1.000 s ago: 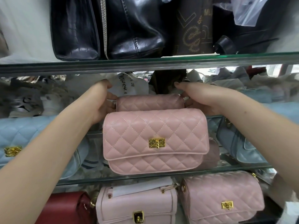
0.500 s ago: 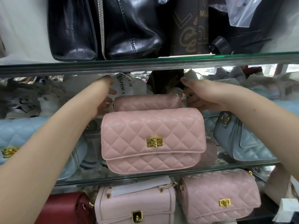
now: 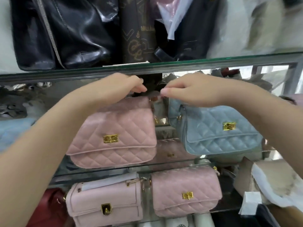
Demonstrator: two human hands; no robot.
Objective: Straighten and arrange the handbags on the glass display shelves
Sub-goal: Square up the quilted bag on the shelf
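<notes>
A pink quilted handbag (image 3: 114,128) with a gold clasp stands on the middle glass shelf (image 3: 164,163), leaning slightly. To its right is a blue quilted handbag (image 3: 218,131), front facing me and tilted. My left hand (image 3: 124,86) hovers over the pink bag's top right corner with its fingers curled; what they pinch is hidden. My right hand (image 3: 188,90) lies over the blue bag's top left corner, fingers closed on its top. Behind and between the two bags a second pink bag (image 3: 170,151) shows partly.
Black leather bags (image 3: 65,38) and a brown patterned bag (image 3: 137,38) stand on the upper glass shelf (image 3: 164,66). Below are a smooth pink bag (image 3: 105,202), a pink quilted bag (image 3: 185,190) and a red bag (image 3: 49,205). A pale blue bag (image 3: 13,133) sits far left, paper-wrapped goods (image 3: 270,182) at right.
Both hands left the ends of the rear pink bag and met above the front bags. The blue bag turned front-on and came closer to the pink bag. The view shifted right.
</notes>
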